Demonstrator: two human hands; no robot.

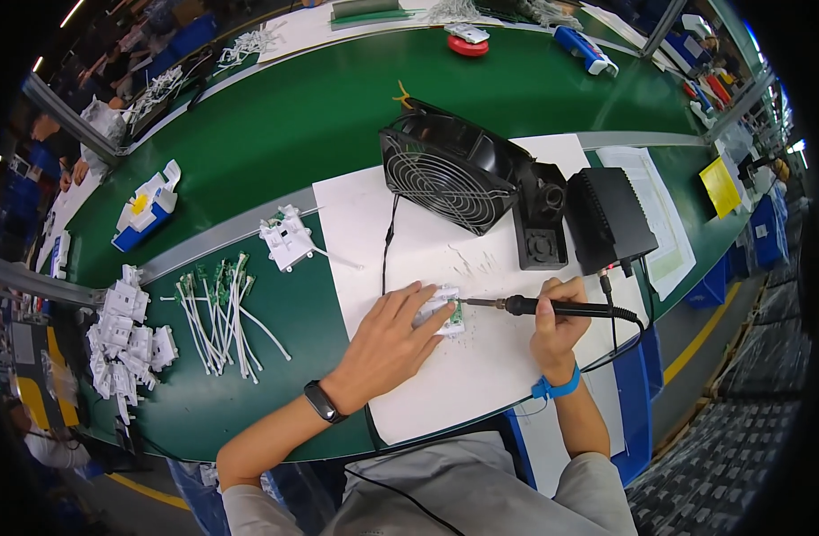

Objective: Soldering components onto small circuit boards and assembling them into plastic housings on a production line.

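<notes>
The left hand [387,344] presses flat, fingers together, on a small white plastic part [442,308] lying on the white sheet [481,357]. The right hand [557,317] is clamped round a soldering iron [552,308], tip touching the part. Just behind stand a black fan [450,174], an iron stand [541,219] and a black box [610,219]; wired boards [217,313] lie well to the left.

— What was the left hand [387,344] doing?
— It lay flat on the white paper sheet [427,357], fingers pressing down a small white plastic part with a green circuit board [445,313].
— And the right hand [557,326]?
— It gripped a soldering iron [552,308], tip touching the board. A black fan [450,170] stood behind, with wired boards [217,313] lying well to the left.
</notes>
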